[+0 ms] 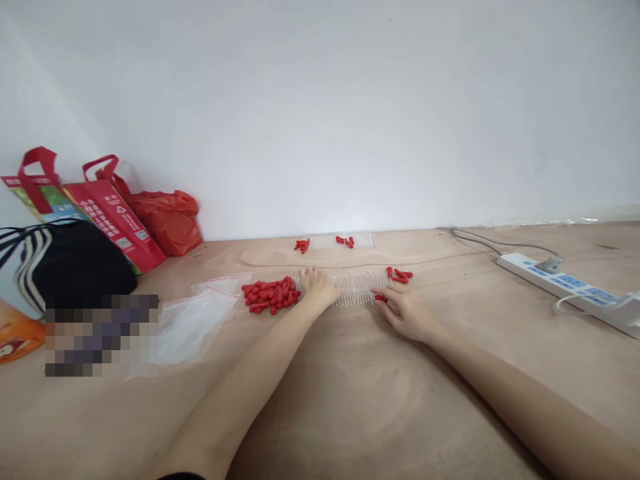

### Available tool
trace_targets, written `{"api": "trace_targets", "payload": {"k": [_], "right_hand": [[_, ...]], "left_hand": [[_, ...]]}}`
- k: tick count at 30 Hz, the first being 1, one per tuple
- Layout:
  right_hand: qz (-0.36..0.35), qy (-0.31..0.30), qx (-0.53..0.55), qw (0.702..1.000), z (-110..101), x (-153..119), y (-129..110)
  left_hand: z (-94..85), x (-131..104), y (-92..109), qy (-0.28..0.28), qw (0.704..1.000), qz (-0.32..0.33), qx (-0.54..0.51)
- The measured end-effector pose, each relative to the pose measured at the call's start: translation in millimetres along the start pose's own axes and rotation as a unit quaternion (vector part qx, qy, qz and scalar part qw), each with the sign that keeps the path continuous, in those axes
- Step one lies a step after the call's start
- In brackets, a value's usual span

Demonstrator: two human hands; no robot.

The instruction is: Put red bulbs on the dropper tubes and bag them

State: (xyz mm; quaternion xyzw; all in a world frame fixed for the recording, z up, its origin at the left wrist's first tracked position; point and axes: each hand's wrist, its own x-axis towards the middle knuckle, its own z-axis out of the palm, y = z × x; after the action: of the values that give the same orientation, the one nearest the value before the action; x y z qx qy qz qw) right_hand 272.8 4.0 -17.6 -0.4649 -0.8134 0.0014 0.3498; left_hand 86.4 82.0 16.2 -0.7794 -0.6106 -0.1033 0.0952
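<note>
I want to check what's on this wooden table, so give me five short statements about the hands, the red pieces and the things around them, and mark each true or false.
1. The left hand is over part of the row of pale thin sticks. True.
2. The larger red pile lies to the right of the right hand. False: it lies just left of the left hand.
3. A red piece shows at the right hand's fingertips. True.
4. Nothing is plugged into the power strip. False: plugs sit in it.
5. The black bag has pale stripes. True.
</note>
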Motion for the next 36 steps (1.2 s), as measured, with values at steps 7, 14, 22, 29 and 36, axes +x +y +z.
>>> {"api": "trace_targets", "payload": {"k": [7,14,22,29,36], "right_hand": [[0.094,-0.018,0.154,0.983,4,-2,-12],[0.063,-0.095,0.28,0.953,8,-4,-23],[0.056,-0.082,0.149,0.984,6,-3,-21],[0.031,-0.077,0.154,0.984,10,-2,-24],[0.017,-0.048,0.185,0.981,22,2,-43]], "left_hand": [[-11.5,-14,2,0.019,0.998,0.041,-0.035],[-13.4,-61,-39,0.043,0.95,0.278,-0.136],[0.4,-80,-58,0.055,0.924,0.286,-0.25],[-2.6,-81,-55,0.059,0.924,0.281,-0.254],[4.6,-78,-50,0.083,0.911,0.302,-0.267]]}}
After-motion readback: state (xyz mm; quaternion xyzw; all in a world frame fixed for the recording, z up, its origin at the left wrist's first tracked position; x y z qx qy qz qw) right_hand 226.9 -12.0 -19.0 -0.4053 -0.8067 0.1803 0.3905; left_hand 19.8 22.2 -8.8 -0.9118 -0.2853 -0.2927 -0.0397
